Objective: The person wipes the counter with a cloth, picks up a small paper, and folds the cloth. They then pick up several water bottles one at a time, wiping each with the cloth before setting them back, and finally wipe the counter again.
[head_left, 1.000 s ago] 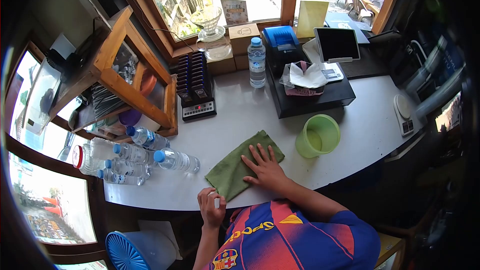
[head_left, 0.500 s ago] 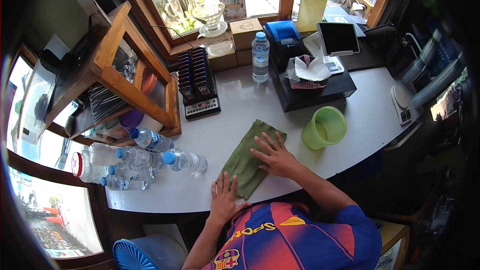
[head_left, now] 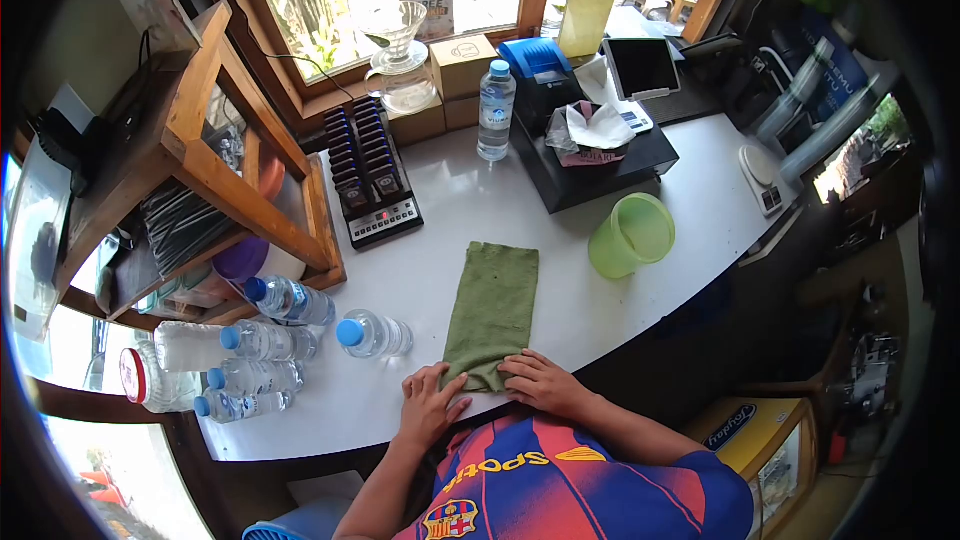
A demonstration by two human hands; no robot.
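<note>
A green cloth point(head_left: 492, 300), folded into a long rectangle, lies on the white counter. Both hands are at its near end, where the fabric is wrinkled. My left hand point(head_left: 430, 404) holds the near left corner, thumb and fingers bent in over the edge. At the near right corner, my right hand point(head_left: 547, 383) has its fingers curled onto the cloth; its thumb is hidden. A light green plastic bin point(head_left: 632, 237) stands to the right of the cloth, and a water bottle with a blue cap point(head_left: 374, 334) is to its left.
More water bottles point(head_left: 262, 376) stand at the left beside a red-lidded jar point(head_left: 160, 380). A pager rack point(head_left: 372, 170), a water bottle point(head_left: 496, 112), and a black cash drawer point(head_left: 600, 175) line the back. A small scale point(head_left: 758, 180) is at the right.
My right hand has slid back from the cloth's middle to its near right corner. My left hand has shifted slightly. The cloth has turned straighter, and its near end is now bunched.
</note>
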